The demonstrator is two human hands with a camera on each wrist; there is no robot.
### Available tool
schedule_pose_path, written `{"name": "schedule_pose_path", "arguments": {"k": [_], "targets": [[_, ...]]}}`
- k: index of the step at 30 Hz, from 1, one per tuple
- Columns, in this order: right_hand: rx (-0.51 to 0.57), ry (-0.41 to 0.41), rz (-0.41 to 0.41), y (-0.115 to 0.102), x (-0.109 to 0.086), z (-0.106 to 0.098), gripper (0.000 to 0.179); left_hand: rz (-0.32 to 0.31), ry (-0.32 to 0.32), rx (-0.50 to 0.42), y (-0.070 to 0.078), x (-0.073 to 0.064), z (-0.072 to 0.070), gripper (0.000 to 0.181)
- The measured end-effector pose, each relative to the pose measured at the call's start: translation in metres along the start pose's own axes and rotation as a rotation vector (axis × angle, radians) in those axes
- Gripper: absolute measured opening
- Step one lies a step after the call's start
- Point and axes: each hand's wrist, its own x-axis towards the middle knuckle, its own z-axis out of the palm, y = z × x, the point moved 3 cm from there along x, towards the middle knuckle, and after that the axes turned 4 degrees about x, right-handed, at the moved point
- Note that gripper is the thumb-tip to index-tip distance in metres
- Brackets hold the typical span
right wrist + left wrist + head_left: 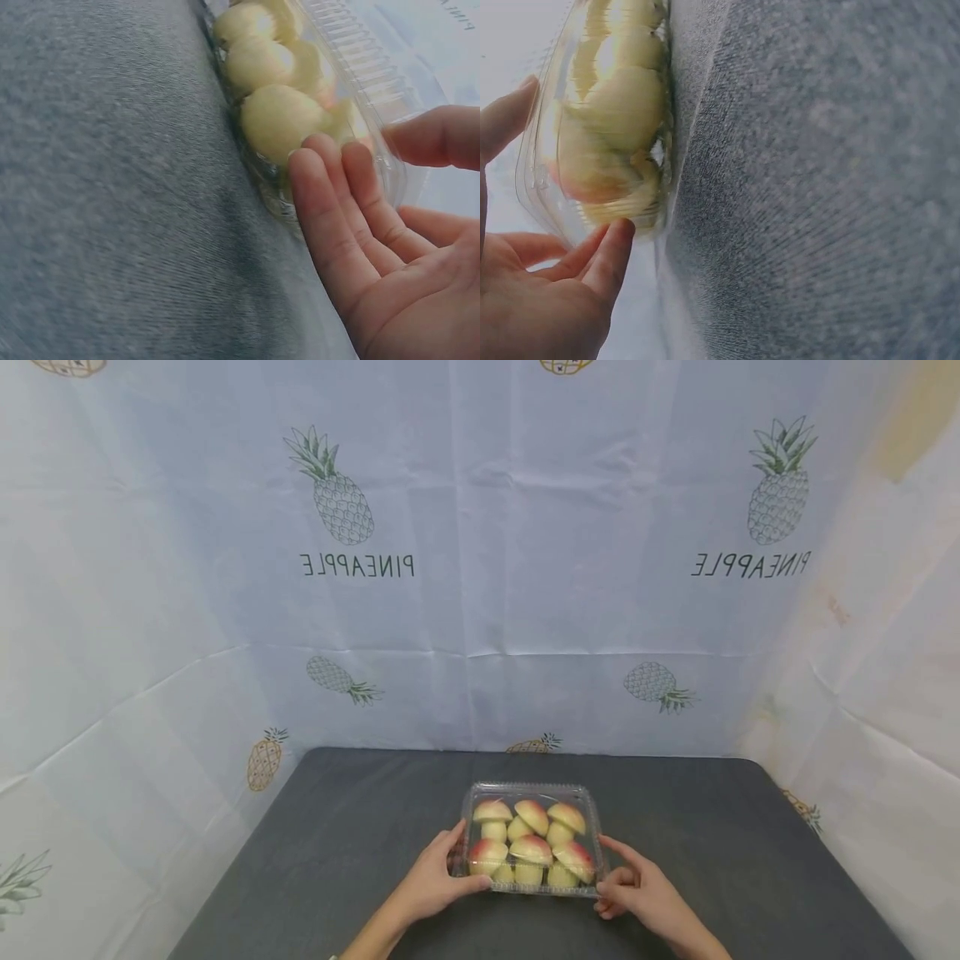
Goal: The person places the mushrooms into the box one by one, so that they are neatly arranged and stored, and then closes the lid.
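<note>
A clear plastic clamshell box (532, 790) sits on the dark cloth, its lid down. Inside are two rows of pale yellow, mushroom-shaped pieces (531, 850) with reddish caps. My left hand (438, 878) holds the box at its left side, thumb on the near left corner. In the left wrist view, its fingertips (622, 229) touch the ribbed side wall. At the near right corner my right hand (637, 889) grips the box, with the index finger along the right side. The right wrist view has the thumb (435, 139) on the lid's rim and the other fingers against the side.
Dark grey cloth (360, 810) covers the table. White curtains (510, 593) printed with pineapples hang behind it and along the left and right sides.
</note>
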Motion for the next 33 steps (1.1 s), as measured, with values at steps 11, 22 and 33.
{"name": "schedule_pose_path", "arguments": {"k": [11, 22, 33], "targets": [[0.080, -0.006, 0.010, 0.0028, -0.0013, 0.0032, 0.085, -0.004, 0.002, 0.016, 0.0001, 0.0008, -0.0010, 0.098], [0.069, -0.002, 0.021, 0.0070, -0.0060, 0.0064, 0.087, 0.003, -0.014, -0.002, 0.0004, 0.0006, -0.0001, 0.098], [0.080, 0.002, 0.038, 0.0062, -0.0058, 0.0059, 0.086, 0.000, -0.015, -0.017, 0.0034, -0.0026, -0.0004, 0.099]]}}
